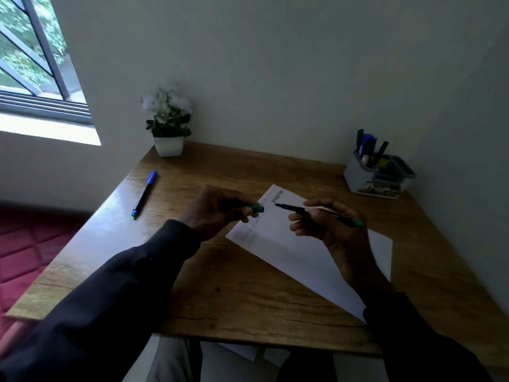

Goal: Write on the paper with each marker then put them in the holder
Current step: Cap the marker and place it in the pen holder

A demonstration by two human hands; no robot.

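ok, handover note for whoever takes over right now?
Left hand holds a green cap. Right hand holds the uncapped marker over the paper.
Blue marker lies capped on the table, far left. The holder, back right, has several markers in it.
Done: the paper carries a few written words.
Left: cap the held marker and put it in the holder. The blue marker probably goes next.

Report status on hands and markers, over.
Left hand pinches green cap. Right hand grips uncapped marker over paper. Blue-capped marker lies far left; nothing blocks holder.
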